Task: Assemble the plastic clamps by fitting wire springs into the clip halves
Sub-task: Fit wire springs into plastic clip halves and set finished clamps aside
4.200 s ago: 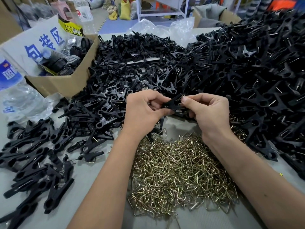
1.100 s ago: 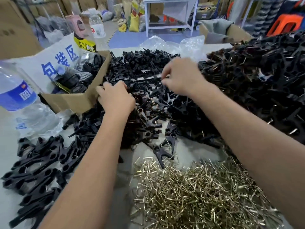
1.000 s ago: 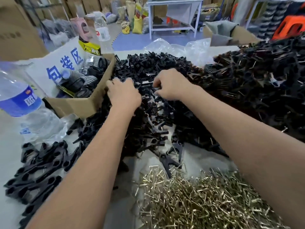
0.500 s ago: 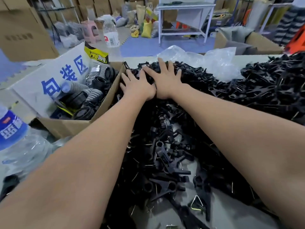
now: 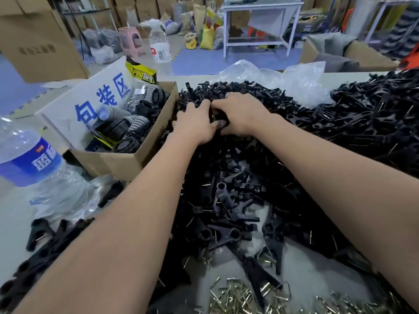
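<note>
Hands (image 5: 195, 126) (image 5: 240, 114) | grip curled | clutching clip halves (image 5: 217, 115)

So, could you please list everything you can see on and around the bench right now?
Clip halves: a large heap, black, across the bench.
Wire springs: a pile, brass, near edge.
Cardboard box: one, brown, left of the heap, holding black ribbed parts.
Water bottles: two, clear; one near left, one behind the box.
Plastic bags: clear, far edge.
White table: one, background.
Hands: left and right, both curled into the heap's far end.
</note>
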Demonstrator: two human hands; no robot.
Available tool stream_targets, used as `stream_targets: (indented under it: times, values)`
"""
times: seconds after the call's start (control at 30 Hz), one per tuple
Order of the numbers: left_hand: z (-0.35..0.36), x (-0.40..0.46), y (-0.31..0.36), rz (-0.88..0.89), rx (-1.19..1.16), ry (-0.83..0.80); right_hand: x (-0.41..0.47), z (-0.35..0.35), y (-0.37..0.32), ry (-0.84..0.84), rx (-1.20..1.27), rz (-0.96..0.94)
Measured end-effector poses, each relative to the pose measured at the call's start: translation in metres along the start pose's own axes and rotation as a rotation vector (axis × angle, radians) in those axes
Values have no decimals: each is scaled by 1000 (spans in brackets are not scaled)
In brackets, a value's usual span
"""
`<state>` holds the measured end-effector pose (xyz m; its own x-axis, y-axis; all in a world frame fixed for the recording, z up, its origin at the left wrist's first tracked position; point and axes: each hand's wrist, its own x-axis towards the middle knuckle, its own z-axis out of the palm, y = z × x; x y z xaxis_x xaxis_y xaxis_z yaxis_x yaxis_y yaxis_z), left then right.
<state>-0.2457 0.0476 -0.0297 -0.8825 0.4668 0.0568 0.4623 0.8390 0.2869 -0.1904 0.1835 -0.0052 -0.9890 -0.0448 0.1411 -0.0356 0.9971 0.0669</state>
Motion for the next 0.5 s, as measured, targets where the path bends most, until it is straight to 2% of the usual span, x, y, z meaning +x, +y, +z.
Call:
stream_targets:
  times: [0.07, 0.2, 0.3, 0.5]
  values:
    - [-6, -18, 1, 102, -21, 51, -19, -6, -2, 41, 17, -12]
    - [-19, -53, 7, 260, -204, 139, -61, -14, -9, 114, 115, 15]
    - [-21, -86, 14, 311, -365, 207, -95, -18, -19, 183, 202, 77]
    - [-7, -146, 15, 301, -697, 361, -149, -18, -29, 107, 383, 72]
